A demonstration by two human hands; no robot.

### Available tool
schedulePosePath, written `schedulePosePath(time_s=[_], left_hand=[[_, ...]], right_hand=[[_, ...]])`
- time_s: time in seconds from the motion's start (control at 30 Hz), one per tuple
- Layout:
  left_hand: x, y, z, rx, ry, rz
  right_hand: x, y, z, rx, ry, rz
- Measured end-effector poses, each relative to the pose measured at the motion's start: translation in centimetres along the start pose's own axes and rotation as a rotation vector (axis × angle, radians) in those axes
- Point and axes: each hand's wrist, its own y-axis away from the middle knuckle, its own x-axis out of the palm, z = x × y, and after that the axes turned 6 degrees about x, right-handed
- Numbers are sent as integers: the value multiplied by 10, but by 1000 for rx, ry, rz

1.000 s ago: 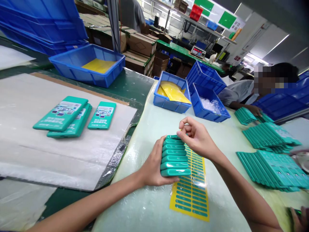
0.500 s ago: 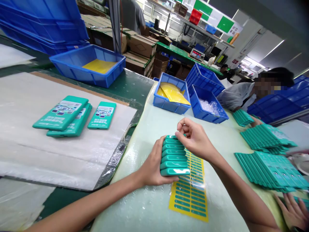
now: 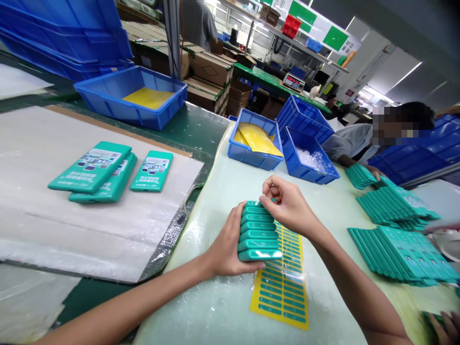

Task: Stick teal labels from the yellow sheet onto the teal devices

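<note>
My left hand point(image 3: 226, 244) is wrapped round a stack of flat green cases point(image 3: 258, 235), their glossy rounded ends facing me. At the top end of that stack is my right hand point(image 3: 283, 203), its thumb and forefinger pinched together at the uppermost case. Whatever sits between those fingertips is too small to make out. Beneath and beside the stack lies a yellow sheet point(image 3: 279, 306) with rows of narrow green stickers, partly covered by the stack. On the white board to the left, two green cases point(image 3: 91, 167) overlap, and a single printed case point(image 3: 151, 171) lies apart.
Beyond my hands stand a blue bin point(image 3: 255, 158) with yellow packets and another blue bin point(image 3: 312, 167) with clear plastic pieces. Rows of green cases point(image 3: 409, 254) line the right side, near a co-worker point(image 3: 354, 139). A blue tray point(image 3: 132, 96) stands at back left.
My hands and the stack are almost unmoved. At the lower right, another person's hand has moved down and right, now by a dark green item. The co-worker at the back has shifted slightly.
</note>
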Motion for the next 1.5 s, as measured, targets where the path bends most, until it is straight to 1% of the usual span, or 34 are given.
schedulePosePath(time_s=[0.1, 0.17, 0.27, 0.33, 0.4, 0.53, 0.57, 0.6, 0.67, 0.7, 0.73, 0.77, 0.83, 0.87, 0.9, 0.93, 1.0, 1.1, 1.13, 1.23, 1.27, 1.3, 1.33, 1.37, 1.4, 1.43, 1.5], left_hand=[[-4, -2, -5, -14, 5, 38], [-6, -2, -8, -13, 16, 34], [-8, -2, -9, -9, 21, 16], [-9, -2, -9, -27, 9, 46], [-11, -2, -11, -45, -2, 81], [-13, -5, -15, -41, 29, 79], [-14, -6, -15, -31, 33, 70], [-14, -6, -15, -17, 30, 61], [-13, -6, -15, 4, 20, 56], [-13, -6, -14, 7, 21, 56], [-13, -6, -14, 7, 26, 56], [-13, -6, -13, 6, 33, 55], [-13, -6, -13, 8, 50, 45], [-13, -7, -13, 14, 57, 39], [-13, -7, -14, 18, 62, 35], [-13, -8, -14, 21, 68, 32], [-13, -10, -16, 13, 81, 34], [-13, -11, -16, -10, 81, 48], [-14, -10, -16, -17, 73, 56], [-15, -7, -14, -30, 40, 86], [-15, -5, -13, -30, 28, 95], [-15, -4, -12, -28, 14, 102], [-15, -3, -11, -25, 0, 106], [-15, -2, -11, -22, -10, 106], [-15, -2, -11, -20, -12, 105], [-15, -3, -12, -21, -5, 99], [-15, -4, -13, -32, 22, 86]], right_hand=[[1, -1, 0, -14, 31, -13], [1, -1, -1, -10, 54, -17], [1, -1, -2, 10, 86, 6], [0, -2, -1, 36, 92, 31], [-4, -5, -2, 85, 95, 70], [-19, -15, -8, 249, 161, 161], [-24, -18, -11, 276, 170, 149], [-29, -19, -15, 294, 161, 106], [-37, -20, -22, 307, 76, -9], [-40, -19, -25, 312, 7, -33], [-41, -17, -28, 320, -72, -12], [-40, -14, -30, 328, -153, 57], [-35, -7, -31, 347, -293, 240], [-31, -4, -31, 355, -342, 297], [-26, -2, -30, 359, -373, 319], [-20, -1, -28, 360, -382, 314], [-9, 0, -21, 355, -334, 254], [4, -2, -10, 331, -156, 132], [5, -3, -8, 313, -109, 123], [-7, -8, -10, 245, -57, 187], [-14, -10, -13, 230, -40, 176], [-21, -12, -16, 222, -15, 125], [-26, -14, -18, 215, 12, 43], [-30, -15, -19, 203, 27, -42], [-32, -15, -19, 182, 23, -99], [-30, -14, -17, 152, 4, -109], [-22, -10, -12, 86, -43, -16]])
